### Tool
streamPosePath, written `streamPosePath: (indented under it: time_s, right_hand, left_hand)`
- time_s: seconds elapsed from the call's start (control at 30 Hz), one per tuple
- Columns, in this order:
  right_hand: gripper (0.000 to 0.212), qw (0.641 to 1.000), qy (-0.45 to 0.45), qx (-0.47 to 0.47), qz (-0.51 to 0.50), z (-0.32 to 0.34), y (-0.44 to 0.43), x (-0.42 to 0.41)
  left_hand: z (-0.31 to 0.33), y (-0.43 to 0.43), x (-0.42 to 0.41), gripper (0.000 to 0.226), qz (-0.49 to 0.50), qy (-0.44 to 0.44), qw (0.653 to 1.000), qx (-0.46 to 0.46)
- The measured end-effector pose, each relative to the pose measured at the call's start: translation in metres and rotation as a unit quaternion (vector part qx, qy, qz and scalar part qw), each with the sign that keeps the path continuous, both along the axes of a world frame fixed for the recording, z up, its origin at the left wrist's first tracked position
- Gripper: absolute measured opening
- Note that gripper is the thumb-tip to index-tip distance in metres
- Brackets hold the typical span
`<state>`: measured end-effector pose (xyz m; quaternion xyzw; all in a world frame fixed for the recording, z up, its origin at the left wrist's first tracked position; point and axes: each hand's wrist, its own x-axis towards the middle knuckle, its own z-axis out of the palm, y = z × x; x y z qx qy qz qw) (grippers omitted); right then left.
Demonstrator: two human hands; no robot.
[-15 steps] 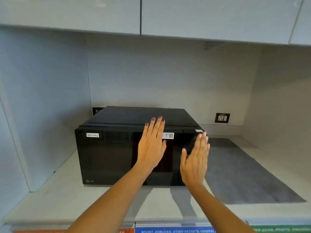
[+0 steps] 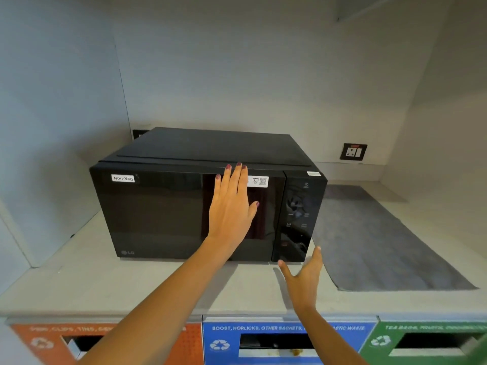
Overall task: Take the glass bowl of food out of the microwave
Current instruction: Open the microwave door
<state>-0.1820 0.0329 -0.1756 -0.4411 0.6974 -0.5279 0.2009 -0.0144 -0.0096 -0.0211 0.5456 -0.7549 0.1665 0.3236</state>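
Observation:
A black microwave [image 2: 158, 212] with a white "Non-Veg" label stands on the pale counter, its door closed. The dark glass hides whatever is inside, so no glass bowl shows. My left hand [image 2: 232, 204] lies flat against the door's right part, fingers together and reaching its top edge. My right hand [image 2: 303, 280] hovers lower, in front of the bottom of the control panel [image 2: 297, 214], fingers spread and holding nothing.
A grey mat [image 2: 382, 246] lies on the counter [image 2: 79, 280] to the right of the microwave. A wall socket [image 2: 353, 152] sits behind it. Below the counter edge are orange [image 2: 39, 341], blue [image 2: 263, 343] and green [image 2: 421, 343] recycling bin slots.
My right hand has dropped from the door's right edge down to the counter in front of the control panel. The view has moved closer and tilted down. My left hand stays on the door.

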Motion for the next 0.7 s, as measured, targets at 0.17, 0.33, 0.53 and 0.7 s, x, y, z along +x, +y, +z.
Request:
streamPosePath:
  time_s: [0.17,0.33,0.53,0.7]
  right_hand:
    - [0.095,0.999,-0.036,0.019,0.006,-0.003,-0.014,-0.002]
    - [0.086,0.996,-0.082,0.017,-0.009,-0.008,-0.026,0.0]
    - [0.081,0.996,-0.08,0.032,-0.024,-0.013,-0.03,-0.001]
    - [0.08,0.994,-0.088,0.039,-0.041,-0.014,-0.034,0.003]
  left_hand:
    - [-0.002,0.0,-0.001,0.072,-0.006,0.018,1.0,-0.006]
    - [-0.007,-0.004,-0.004,0.07,-0.004,0.046,0.999,-0.013]
    - [-0.009,-0.006,-0.008,0.068,-0.005,0.068,0.997,-0.018]
    - [-0.011,-0.006,-0.011,0.07,0.004,0.063,0.998,-0.016]
